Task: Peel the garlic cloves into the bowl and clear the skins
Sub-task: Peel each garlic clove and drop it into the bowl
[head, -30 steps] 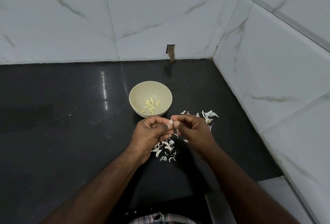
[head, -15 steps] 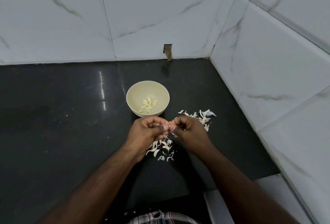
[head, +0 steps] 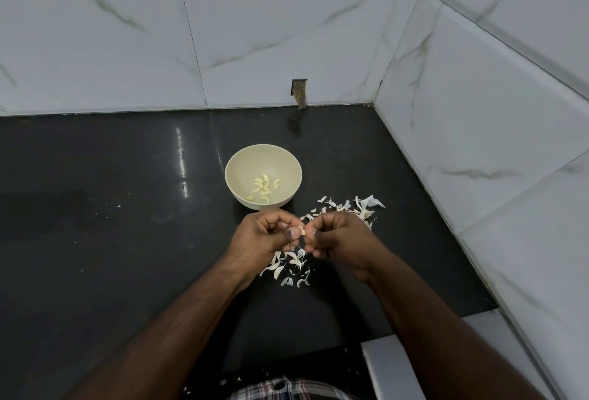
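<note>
Black counter under white tiles. Just before the bowl, left hand and right hand still pinch one clove; skins lie below, peeled cloves beyond, so peeling continues.

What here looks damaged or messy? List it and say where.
A broken notch gapes in the back wall tile just above the counter. Garlic skins lie scattered on the counter right of the bowl and under the hands.
</note>
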Motion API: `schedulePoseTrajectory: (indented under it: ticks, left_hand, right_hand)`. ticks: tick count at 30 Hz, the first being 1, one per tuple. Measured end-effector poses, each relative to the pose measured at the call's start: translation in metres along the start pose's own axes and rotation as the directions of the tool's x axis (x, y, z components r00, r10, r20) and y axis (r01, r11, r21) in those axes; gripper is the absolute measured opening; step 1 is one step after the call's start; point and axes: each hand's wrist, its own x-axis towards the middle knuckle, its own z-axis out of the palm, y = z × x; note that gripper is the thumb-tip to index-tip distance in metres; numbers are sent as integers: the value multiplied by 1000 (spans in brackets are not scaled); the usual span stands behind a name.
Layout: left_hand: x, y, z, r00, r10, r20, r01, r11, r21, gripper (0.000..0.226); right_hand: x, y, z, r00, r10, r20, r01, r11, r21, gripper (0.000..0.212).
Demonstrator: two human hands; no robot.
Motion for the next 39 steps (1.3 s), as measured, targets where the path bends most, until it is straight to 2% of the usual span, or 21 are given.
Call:
schedulePoseTrajectory:
  ticks: [3,6,8,10,11,13,14,17,20,23,25,27,29,32,34,36,39]
  left_hand:
    - [1,-2,2,996,-60,-68,61,998,17,3]
    - [2,-4,4,983,-124,-132,123,992,-19,9]
    - [3,-5,4,978,-155,-142,149,987,-57,14]
    - [2,-5,2,980,-159,-123,149,985,-85,12]
    - [1,-4,1,984,-145,-108,136,987,-82,8]
    - [0,-3,-1,992,-87,-86,86,996,-19,4]
    - [0,-3,-1,995,-54,-79,57,998,26,4]
    - [-1,-3,-1,998,21,-60,-13,991,132,12]
    - [0,-3,-3,998,60,-4,-59,984,166,12]
    - [1,-6,-6,994,103,28,-107,960,259,9]
    - [1,-9,-6,994,106,-7,-94,905,416,2]
    - [1,-8,-4,993,83,-79,-29,848,529,4]
    - [2,-7,-5,991,49,-121,23,846,532,10]
    - [3,-6,-6,995,-12,-99,54,899,435,10]
    - [2,-7,-6,993,-70,-99,93,964,248,8]
    - [-1,-8,-4,989,-112,-94,122,987,101,5]
    - [-2,-8,-2,989,-109,-97,112,993,30,4]
  right_hand:
    - [1,0,4,985,-128,-120,100,972,-215,14]
    - [2,4,12,920,-340,-193,192,823,-535,21]
    - [2,6,17,878,-438,-192,215,721,-659,24]
    - [1,7,19,871,-446,-205,221,729,-647,21]
    - [0,7,17,893,-394,-218,209,791,-574,18]
    - [-1,2,13,957,-215,-195,146,937,-316,12]
    - [-2,1,11,978,-132,-159,98,974,-205,13]
    - [-3,-1,8,997,34,-76,-38,998,-54,19]
    - [-3,-4,6,992,120,-37,-120,993,14,22]
    - [-3,-3,5,990,125,-65,-129,990,-57,19]
    - [-1,1,5,990,12,-142,-51,962,-269,16]
    - [1,4,7,966,-168,-196,37,842,-538,15]
    - [0,5,10,936,-303,-180,102,722,-684,15]
    - [1,7,9,924,-347,-160,150,714,-684,16]
    - [3,9,3,924,-333,-189,139,751,-645,13]
    - [4,10,-3,927,-308,-212,122,785,-608,14]
    - [5,11,-6,931,-298,-209,129,807,-576,22]
